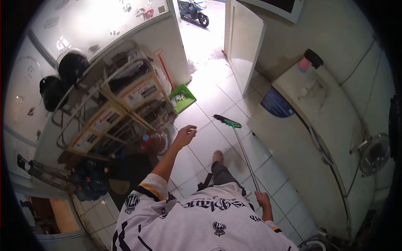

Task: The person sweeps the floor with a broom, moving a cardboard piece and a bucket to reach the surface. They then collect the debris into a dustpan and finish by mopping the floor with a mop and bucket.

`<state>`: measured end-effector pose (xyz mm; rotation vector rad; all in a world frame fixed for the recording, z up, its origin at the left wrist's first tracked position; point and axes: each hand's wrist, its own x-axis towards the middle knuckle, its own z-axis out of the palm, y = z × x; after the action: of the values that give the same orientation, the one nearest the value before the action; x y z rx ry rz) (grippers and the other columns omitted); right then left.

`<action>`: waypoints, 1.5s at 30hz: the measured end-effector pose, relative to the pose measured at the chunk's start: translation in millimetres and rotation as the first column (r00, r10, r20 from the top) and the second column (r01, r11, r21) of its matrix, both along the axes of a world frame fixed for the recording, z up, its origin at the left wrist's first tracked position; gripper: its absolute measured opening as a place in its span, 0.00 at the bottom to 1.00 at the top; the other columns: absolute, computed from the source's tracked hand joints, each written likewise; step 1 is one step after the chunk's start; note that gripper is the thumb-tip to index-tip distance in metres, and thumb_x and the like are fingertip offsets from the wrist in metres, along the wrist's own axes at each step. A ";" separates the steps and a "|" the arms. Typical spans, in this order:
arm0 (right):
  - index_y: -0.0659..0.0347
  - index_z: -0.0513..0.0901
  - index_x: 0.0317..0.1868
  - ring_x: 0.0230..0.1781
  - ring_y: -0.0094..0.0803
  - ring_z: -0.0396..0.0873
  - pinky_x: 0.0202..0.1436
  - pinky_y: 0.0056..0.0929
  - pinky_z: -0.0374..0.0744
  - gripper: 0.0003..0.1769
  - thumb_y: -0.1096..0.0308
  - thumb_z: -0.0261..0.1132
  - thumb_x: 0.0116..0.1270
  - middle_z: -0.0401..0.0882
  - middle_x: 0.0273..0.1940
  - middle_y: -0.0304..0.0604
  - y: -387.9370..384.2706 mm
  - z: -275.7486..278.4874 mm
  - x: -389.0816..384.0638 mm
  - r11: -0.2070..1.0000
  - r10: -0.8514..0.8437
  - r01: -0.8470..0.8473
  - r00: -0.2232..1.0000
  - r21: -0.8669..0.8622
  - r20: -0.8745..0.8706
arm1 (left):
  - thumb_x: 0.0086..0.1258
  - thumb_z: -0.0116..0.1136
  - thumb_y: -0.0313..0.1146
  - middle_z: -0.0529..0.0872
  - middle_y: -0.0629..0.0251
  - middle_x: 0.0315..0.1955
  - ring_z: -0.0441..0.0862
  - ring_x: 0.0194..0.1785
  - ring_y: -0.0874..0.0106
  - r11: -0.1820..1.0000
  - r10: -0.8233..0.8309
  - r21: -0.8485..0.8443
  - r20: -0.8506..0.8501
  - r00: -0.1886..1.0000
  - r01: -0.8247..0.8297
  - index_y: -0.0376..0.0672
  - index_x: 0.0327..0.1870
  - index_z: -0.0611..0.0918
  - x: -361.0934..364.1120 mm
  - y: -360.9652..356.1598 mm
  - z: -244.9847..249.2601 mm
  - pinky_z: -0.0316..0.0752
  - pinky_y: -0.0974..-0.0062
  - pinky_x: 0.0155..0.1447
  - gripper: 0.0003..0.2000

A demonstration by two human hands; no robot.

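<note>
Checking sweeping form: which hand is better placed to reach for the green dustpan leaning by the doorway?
Left, probably. The left hand is empty and stretched forward toward the dustpan, while the right hand is closed around the broom handle, farther back.

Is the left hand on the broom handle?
No, the left hand is free near the rack; only the right hand grips the broom handle.

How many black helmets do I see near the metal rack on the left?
2. The upper helmet is at the rack's far end; the lower helmet is just below-left. Others may be hidden.
</note>
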<state>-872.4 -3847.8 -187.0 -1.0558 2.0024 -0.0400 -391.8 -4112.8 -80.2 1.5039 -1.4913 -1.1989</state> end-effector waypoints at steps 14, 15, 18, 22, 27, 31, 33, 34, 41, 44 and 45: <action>0.74 0.81 0.36 0.27 0.47 0.82 0.31 0.39 0.79 0.33 0.43 0.58 0.59 0.80 0.28 0.58 -373.5 94.6 126.0 0.977 -0.093 0.107 0.992 0.184 -0.083 | 0.56 0.59 0.38 0.84 0.59 0.31 0.80 0.38 0.56 0.949 0.014 -0.227 0.725 0.688 0.220 0.45 0.37 0.82 245.5 -543.1 -21.0 0.75 0.63 0.44 0.11; 0.72 0.81 0.36 0.28 0.47 0.82 0.33 0.40 0.79 0.32 0.42 0.58 0.59 0.81 0.29 0.58 -379.7 105.1 140.2 0.964 -0.138 0.153 0.987 0.216 -0.081 | 0.58 0.59 0.35 0.81 0.62 0.33 0.79 0.41 0.61 0.635 0.139 -0.487 0.836 0.531 0.600 0.49 0.30 0.81 284.1 -577.4 -38.7 0.74 0.64 0.45 0.03; 0.68 0.81 0.37 0.40 0.48 0.80 0.44 0.42 0.77 0.31 0.41 0.57 0.60 0.81 0.37 0.57 -367.3 109.6 194.3 0.919 -0.239 0.266 0.963 0.291 -0.124 | 0.63 0.55 0.35 0.80 0.59 0.41 0.76 0.49 0.64 0.964 0.234 -0.265 0.803 0.548 -0.023 0.39 0.45 0.76 344.7 -678.1 -54.4 0.70 0.62 0.53 0.13; 0.69 0.81 0.34 0.41 0.50 0.79 0.45 0.41 0.76 0.33 0.40 0.57 0.59 0.80 0.37 0.58 -368.2 145.6 287.0 0.842 -0.383 0.418 0.908 0.341 -0.169 | 0.51 0.62 0.46 0.80 0.56 0.36 0.77 0.42 0.51 0.919 0.187 -0.251 0.957 0.224 0.304 0.47 0.35 0.79 409.4 -729.3 -74.4 0.74 0.55 0.44 0.15; 0.69 0.81 0.35 0.41 0.52 0.79 0.47 0.42 0.76 0.34 0.39 0.57 0.58 0.81 0.37 0.57 -321.7 160.6 373.6 0.764 -0.478 0.551 0.832 0.334 -0.280 | 0.58 0.60 0.50 0.65 0.48 0.63 0.59 0.68 0.55 0.948 -0.309 0.213 0.788 0.532 0.235 0.37 0.64 0.65 458.6 -765.7 -101.3 0.54 0.64 0.70 0.36; 0.69 0.82 0.34 0.43 0.52 0.79 0.47 0.43 0.76 0.34 0.38 0.57 0.58 0.81 0.37 0.57 -310.3 175.9 410.6 0.574 -0.659 0.726 0.684 0.378 -0.312 | 0.60 0.57 0.49 0.77 0.48 0.49 0.73 0.51 0.50 0.932 -0.324 0.248 0.897 0.302 0.263 0.37 0.55 0.71 433.7 -779.7 -106.7 0.70 0.60 0.55 0.28; 0.68 0.82 0.37 0.45 0.51 0.78 0.49 0.43 0.76 0.33 0.39 0.56 0.59 0.80 0.40 0.56 -299.9 178.5 428.3 0.471 -0.726 0.782 0.606 0.407 -0.325 | 0.60 0.57 0.48 0.77 0.48 0.47 0.73 0.49 0.51 0.927 -0.341 0.245 0.867 0.363 0.285 0.37 0.54 0.71 395.4 -783.3 -117.1 0.70 0.61 0.53 0.27; 0.66 0.82 0.39 0.47 0.51 0.78 0.50 0.43 0.75 0.33 0.39 0.56 0.59 0.80 0.43 0.54 -288.1 177.3 434.7 0.416 -0.750 0.799 0.571 0.434 -0.334 | 0.60 0.57 0.48 0.77 0.49 0.46 0.73 0.48 0.52 0.919 -0.360 0.249 0.846 0.395 0.305 0.37 0.53 0.71 372.8 -780.3 -116.7 0.70 0.61 0.52 0.26; 0.67 0.82 0.40 0.47 0.51 0.78 0.52 0.43 0.75 0.32 0.42 0.57 0.58 0.80 0.44 0.57 -203.7 177.5 507.7 0.108 -0.903 0.946 0.222 0.305 -0.368 | 0.60 0.56 0.46 0.76 0.50 0.40 0.72 0.41 0.55 0.781 -0.615 0.333 0.560 0.555 0.528 0.38 0.47 0.71 183.0 -715.2 -102.2 0.69 0.63 0.44 0.21; 0.66 0.81 0.44 0.51 0.52 0.76 0.55 0.43 0.73 0.32 0.42 0.57 0.57 0.78 0.48 0.57 -167.1 187.0 533.6 -0.041 -0.936 0.946 0.076 0.322 -0.343 | 0.60 0.56 0.45 0.76 0.51 0.37 0.72 0.37 0.56 0.721 -0.692 0.394 0.412 0.592 0.569 0.39 0.44 0.71 118.3 -654.6 -84.5 0.69 0.64 0.41 0.19; 0.66 0.81 0.45 0.52 0.51 0.76 0.56 0.42 0.72 0.33 0.42 0.57 0.57 0.78 0.49 0.57 -151.7 186.6 539.6 -0.086 -0.932 0.950 0.030 0.302 -0.361 | 0.60 0.56 0.44 0.76 0.52 0.36 0.72 0.36 0.56 0.700 -0.714 0.417 0.368 0.596 0.580 0.39 0.43 0.71 97.6 -631.5 -78.7 0.69 0.64 0.40 0.19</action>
<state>-332.9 -3999.4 -0.4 0.9641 2.1783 -0.2712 -294.2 -4744.3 -158.8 1.5546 -2.5021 -1.5220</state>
